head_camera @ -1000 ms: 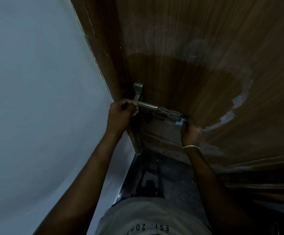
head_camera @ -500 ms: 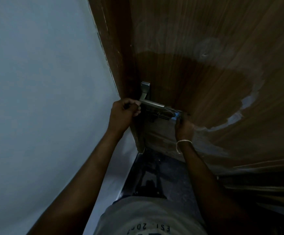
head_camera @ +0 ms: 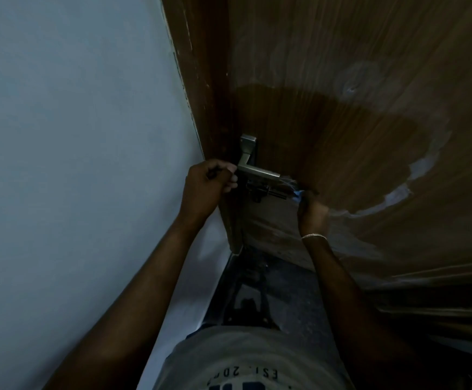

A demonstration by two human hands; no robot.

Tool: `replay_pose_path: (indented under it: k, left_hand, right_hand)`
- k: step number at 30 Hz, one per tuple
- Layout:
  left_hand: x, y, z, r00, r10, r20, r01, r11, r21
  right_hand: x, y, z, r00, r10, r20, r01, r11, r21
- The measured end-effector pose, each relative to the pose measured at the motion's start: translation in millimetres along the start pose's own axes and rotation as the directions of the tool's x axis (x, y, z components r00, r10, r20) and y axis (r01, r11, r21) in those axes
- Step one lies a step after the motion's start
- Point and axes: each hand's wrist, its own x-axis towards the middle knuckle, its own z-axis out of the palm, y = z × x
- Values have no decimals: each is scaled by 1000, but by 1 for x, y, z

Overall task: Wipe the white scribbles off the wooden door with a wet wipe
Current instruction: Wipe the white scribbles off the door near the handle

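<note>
- Shirt [head_camera: 251,358] — nearest the camera, below the door handle; the floor [head_camera: 280,285] beyond it is dark and glossy, so a slip is conceivable if water has run down there, though no drip can be made out.
- Left hand [head_camera: 209,187] — just left of the door handle [head_camera: 257,171], fingers curled shut at the edge of the door. Whether it clamps the lever's root or the door edge cannot be told. Judged risk: if this hold loosens, the door could swing under the wiping pressure and the stroke would lose force.
- Right hand [head_camera: 312,211] — just right of and below the handle's free end, closed on a small pale-blue wet wipe [head_camera: 298,194] pressed to the wooden door [head_camera: 341,66]. Only a corner of the wipe shows — a bunched wipe covers little and may smear chalky residue rather than lift it.
- Latch hardware [head_camera: 265,192] — directly under the handle, beside the wipe; the wipe could snag on it, or scribbles around it could be missed.
- Wet patch [head_camera: 327,130] — the dark zone above and right of the handle reads as already wiped.
- White scribbles [head_camera: 398,197] — pale marks rim the patch well right of the handle, with a faint swirl [head_camera: 353,85] higher up; judged unfinished, and drying may leave a haze.
</note>
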Motion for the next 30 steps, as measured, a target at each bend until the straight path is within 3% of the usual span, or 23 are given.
replay_pose_path:
  k: [5, 10, 13, 17, 22, 24, 27, 30]
  left_hand:
    - [4, -2, -7, 1000, 4, -19, -4, 1000, 7]
    - [3, 1, -4, 1000, 2, 10, -2, 1000, 12]
    - [3, 0, -7, 1000, 7, -6, -7, 1000, 0]
    - [4, 0, -9, 1000, -14, -20, 14, 1000, -11]
    - [6, 3, -7, 1000, -18, -15, 18, 1000, -13]
    - [6, 3, -8, 999, -19, -28, 19, 1000, -7]
    - [4, -2, -12, 998, -37, -45, 36, 999, -16]
    - [-1, -11, -11, 997, -59, -43, 58, 998, -28]
  right_hand:
    - [11, -27, -4, 980, -74, -183, 91, 992, 87]
    - [4, -25, 10, 997, -75, -8, 75, 997, -19]
    - [6, -17, 4, 994, -56, -90, 60, 997, 38]
    - [19, -51, 7, 973, -173, -153, 193, 974, 122]
    - [15, -48, 19, 991, -108, 76, 105, 994, 33]
    - [13, -39, 13, 998, -55, 36, 52, 996, 68]
    - [14, -49, 9, 985, -118, -128, 136, 981, 141]
    - [16, -67, 18, 985, -142, -95, 154, 980, 125]
